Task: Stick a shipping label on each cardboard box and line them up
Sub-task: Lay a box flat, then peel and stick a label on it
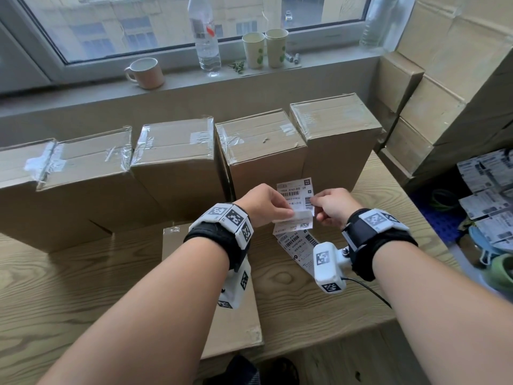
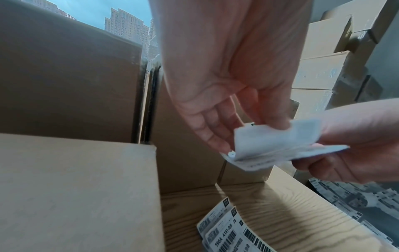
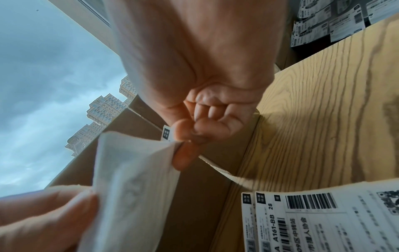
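Five boxes (image 1: 177,154) in a row at the back of the table, one box (image 1: 230,323) lying flat in front, two hands (image 1: 263,202), one label (image 1: 297,195) held, two loose labels (image 1: 298,245) on the table, one mug (image 1: 145,73), two paper cups (image 1: 254,50), one bottle (image 1: 205,34)

Premises present as a small parcel-packing room: taped cardboard boxes (image 1: 172,154) ranked on a wood-grain table (image 1: 69,287), further cartons (image 1: 433,87) stacked against the wall, printed shipping labels (image 1: 488,195) piled alongside.
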Available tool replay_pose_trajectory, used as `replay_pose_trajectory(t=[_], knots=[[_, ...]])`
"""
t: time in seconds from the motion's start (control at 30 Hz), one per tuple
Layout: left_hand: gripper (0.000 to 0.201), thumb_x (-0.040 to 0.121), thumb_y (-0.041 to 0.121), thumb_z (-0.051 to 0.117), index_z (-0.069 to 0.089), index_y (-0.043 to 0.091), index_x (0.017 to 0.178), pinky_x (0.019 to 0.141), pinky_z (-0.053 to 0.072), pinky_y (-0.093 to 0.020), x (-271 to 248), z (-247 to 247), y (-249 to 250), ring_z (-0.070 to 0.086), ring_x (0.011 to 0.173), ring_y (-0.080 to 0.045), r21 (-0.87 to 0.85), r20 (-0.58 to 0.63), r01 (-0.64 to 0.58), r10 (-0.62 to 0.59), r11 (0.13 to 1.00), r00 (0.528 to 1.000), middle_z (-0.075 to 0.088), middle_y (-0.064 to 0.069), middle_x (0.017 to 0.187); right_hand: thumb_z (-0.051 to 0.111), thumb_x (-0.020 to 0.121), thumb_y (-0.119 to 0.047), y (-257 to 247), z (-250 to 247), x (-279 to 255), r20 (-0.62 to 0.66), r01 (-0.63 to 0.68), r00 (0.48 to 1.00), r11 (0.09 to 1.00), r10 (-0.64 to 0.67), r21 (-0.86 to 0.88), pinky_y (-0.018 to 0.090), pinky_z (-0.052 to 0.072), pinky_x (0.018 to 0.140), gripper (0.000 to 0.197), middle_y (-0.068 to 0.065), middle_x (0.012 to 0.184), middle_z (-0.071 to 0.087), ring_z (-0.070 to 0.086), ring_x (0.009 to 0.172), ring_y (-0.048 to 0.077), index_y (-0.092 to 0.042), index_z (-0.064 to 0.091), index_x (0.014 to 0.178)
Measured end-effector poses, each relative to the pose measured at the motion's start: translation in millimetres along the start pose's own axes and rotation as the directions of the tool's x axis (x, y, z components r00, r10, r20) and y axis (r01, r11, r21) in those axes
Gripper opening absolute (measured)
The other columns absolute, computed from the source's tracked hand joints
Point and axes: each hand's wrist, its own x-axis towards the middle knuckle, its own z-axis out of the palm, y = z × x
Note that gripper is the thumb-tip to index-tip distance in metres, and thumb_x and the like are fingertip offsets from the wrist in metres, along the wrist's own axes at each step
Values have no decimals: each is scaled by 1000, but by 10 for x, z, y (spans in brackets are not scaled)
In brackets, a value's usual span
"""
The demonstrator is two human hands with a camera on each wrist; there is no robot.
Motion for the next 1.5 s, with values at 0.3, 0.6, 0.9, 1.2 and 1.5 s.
replay_pose_trajectory(t=[0.3,0.6,0.9,1.2,1.5], knots=[[18,78,21,79,68,19,64,64,56,-28,43,-28,-78,58,63,-10,-51,-123,52,-58,997,991,63,4,64,44,95,0,0,65,-86,89,-47,996,980,30,194,29,54,46,12,15,77,63,65,61,25,-1,54,103],[21,84,5,71,52,12,77,71,62,-38,47,60,-60,68,84,-23,-305,-17,125,-137,944,990,62,-10,83,57,93,-44,30,121,-121,229,-32,973,977,-17,210,29,59,54,48,17,84,70,71,66,25,-3,56,118],[10,95,5,55,49,9,88,75,60,-43,117,127,-35,63,100,-30,-395,36,267,-276,879,961,57,-9,98,60,90,3,156,40,-32,197,-38,980,992,14,118,30,60,56,31,17,90,67,70,70,21,6,57,121],[18,92,20,58,52,8,103,76,61,-46,262,347,-89,68,91,-31,-67,-14,322,-324,944,946,60,-11,97,58,80,-7,431,-313,69,-159,-42,986,998,50,49,44,57,84,16,9,92,71,67,91,29,-18,63,69],[33,102,27,46,56,2,122,79,58,-39,323,288,51,68,91,-24,-541,-93,205,-301,816,949,68,-10,99,53,77,-3,421,-400,2,-7,-43,999,996,44,81,44,46,88,30,8,84,66,60,95,31,-16,61,51]])
